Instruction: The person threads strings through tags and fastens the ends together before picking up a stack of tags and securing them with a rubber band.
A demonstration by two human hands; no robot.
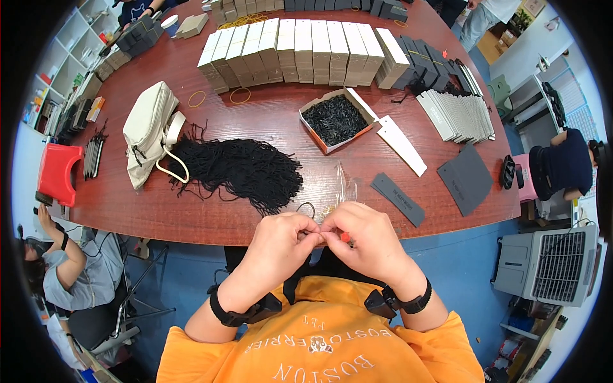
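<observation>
My left hand [278, 247] and my right hand [363, 239] meet at the table's front edge, their fingertips pinched together. A thin black cord [307, 205] loops up beside my left fingers and appears to be held in them. From the curled fingers of my right hand shows a small red-ended thing [345, 237], its other parts hidden. Just beyond my left hand spreads a heap of black cords [246, 171]. Ahead of my right hand lie crinkled clear plastic [345, 185] and dark grey printed tags [397, 199].
An open box of small black pieces [337, 119] sits mid-table beside a white tag [402, 145]. A cream pouch [148, 134] stands left of the cords. Stacked white-topped cards [304, 51] line the back. Fanned tags [457, 117] and grey cards [465, 179] lie right. Another person [80, 274] sits at left.
</observation>
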